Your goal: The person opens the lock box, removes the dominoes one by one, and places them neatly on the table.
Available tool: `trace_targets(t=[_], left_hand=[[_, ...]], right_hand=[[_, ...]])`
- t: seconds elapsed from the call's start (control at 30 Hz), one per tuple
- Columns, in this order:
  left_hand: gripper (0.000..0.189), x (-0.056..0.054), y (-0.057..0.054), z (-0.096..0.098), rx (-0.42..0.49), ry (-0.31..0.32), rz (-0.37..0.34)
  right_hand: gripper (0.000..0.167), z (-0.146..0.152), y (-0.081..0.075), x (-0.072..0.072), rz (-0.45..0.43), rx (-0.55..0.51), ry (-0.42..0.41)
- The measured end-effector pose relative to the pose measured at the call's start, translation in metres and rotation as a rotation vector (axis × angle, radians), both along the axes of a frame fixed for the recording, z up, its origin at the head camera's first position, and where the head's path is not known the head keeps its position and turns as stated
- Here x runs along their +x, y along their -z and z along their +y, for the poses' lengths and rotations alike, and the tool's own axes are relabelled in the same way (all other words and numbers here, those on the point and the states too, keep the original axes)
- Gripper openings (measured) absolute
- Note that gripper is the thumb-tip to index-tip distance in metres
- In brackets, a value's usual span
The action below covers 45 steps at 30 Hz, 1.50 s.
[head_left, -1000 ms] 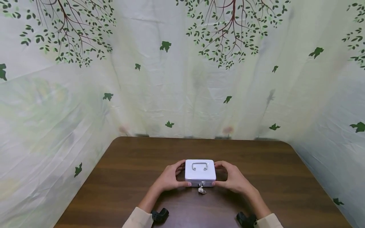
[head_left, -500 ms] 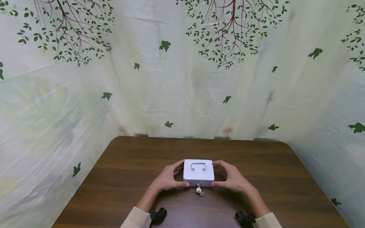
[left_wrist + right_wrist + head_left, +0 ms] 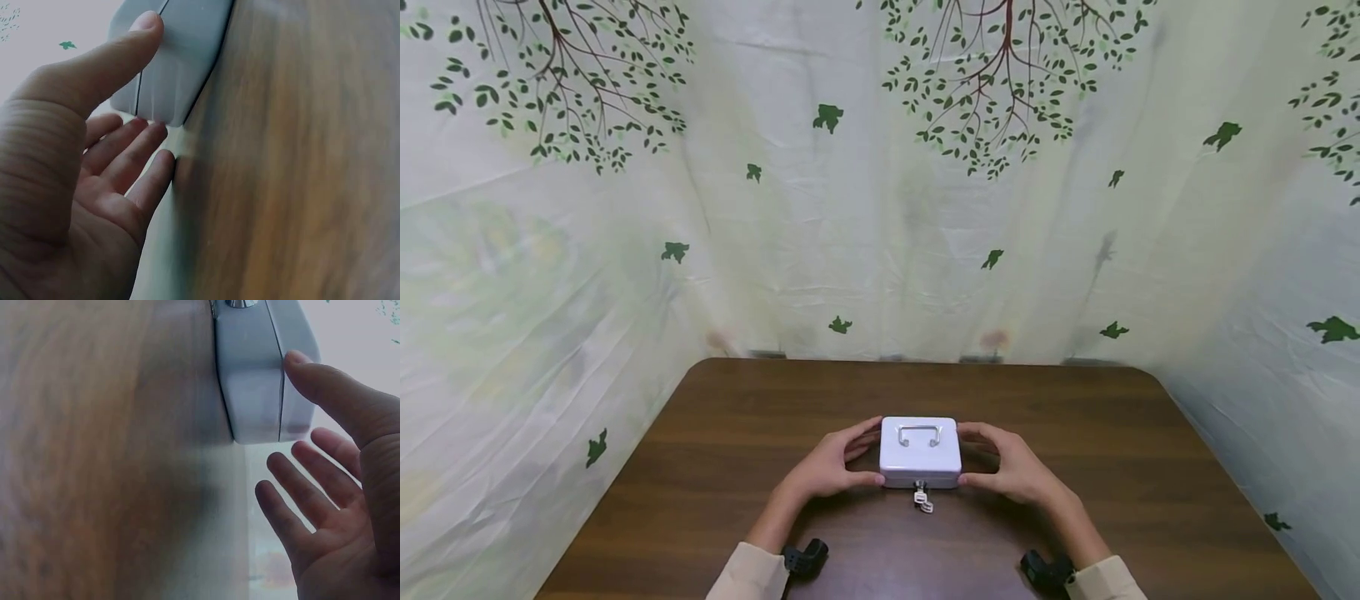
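Observation:
A small white cash box [image 3: 919, 458] sits on the brown table, lid down, a wire handle [image 3: 919, 434] folded on top. Keys [image 3: 923, 500] hang from the lock at its front. My left hand [image 3: 827, 465] curves loosely around the left side, thumb by the front corner and fingertips near the back one. On the right side, my right hand [image 3: 1018, 469] mirrors it. In the right wrist view, the fingers [image 3: 300, 490] are spread and extended beside the white box [image 3: 250, 387]. The left wrist view shows the thumb [image 3: 100, 69] overlapping the box's wall.
The wooden table [image 3: 775, 400] has rounded far corners. Behind and beside it hangs a pale curtain [image 3: 880, 217] printed with leaves and branches. A black wrist device [image 3: 805, 558] is on the left wrist and another [image 3: 1047, 571] on the right.
Both thumbs have slid outward from the box's front to its corners, the left hand shifting left. The whole scene has drifted slightly left in the head view; the lid stays down.

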<state>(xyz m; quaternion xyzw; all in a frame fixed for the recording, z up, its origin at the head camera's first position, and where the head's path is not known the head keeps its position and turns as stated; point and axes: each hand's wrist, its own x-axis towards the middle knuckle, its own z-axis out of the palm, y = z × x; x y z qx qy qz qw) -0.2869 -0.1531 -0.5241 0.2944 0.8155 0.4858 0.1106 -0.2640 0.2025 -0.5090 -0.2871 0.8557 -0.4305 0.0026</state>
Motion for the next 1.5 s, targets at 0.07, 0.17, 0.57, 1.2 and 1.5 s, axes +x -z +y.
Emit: trace_targets(t=[0.07,0.17,0.57,1.2,1.5], left_hand=[[0.094,-0.0007,0.0006,-0.0018,0.02,0.014,-0.008],[0.089,-0.0019,0.0015,-0.0033,0.038,0.017,-0.018],[0.084,0.0002,-0.0008,-0.0032,0.029,0.012,-0.02],[0.077,0.0015,-0.0032,-0.0043,0.015,-0.011,-0.006],[0.075,0.0044,-0.0064,-0.0016,0.006,-0.01,-0.009]], right_hand=[[0.072,0.0012,0.0007,-0.0004,0.007,0.006,-0.011],[0.078,0.0025,0.002,-0.0023,-0.002,0.022,-0.026],[0.085,0.0039,0.0067,-0.0036,-0.057,0.006,-0.07],[0.075,0.0037,0.003,-0.0066,-0.075,-0.105,-0.098],[0.077,0.0066,0.003,-0.0057,-0.072,-0.096,-0.117]])
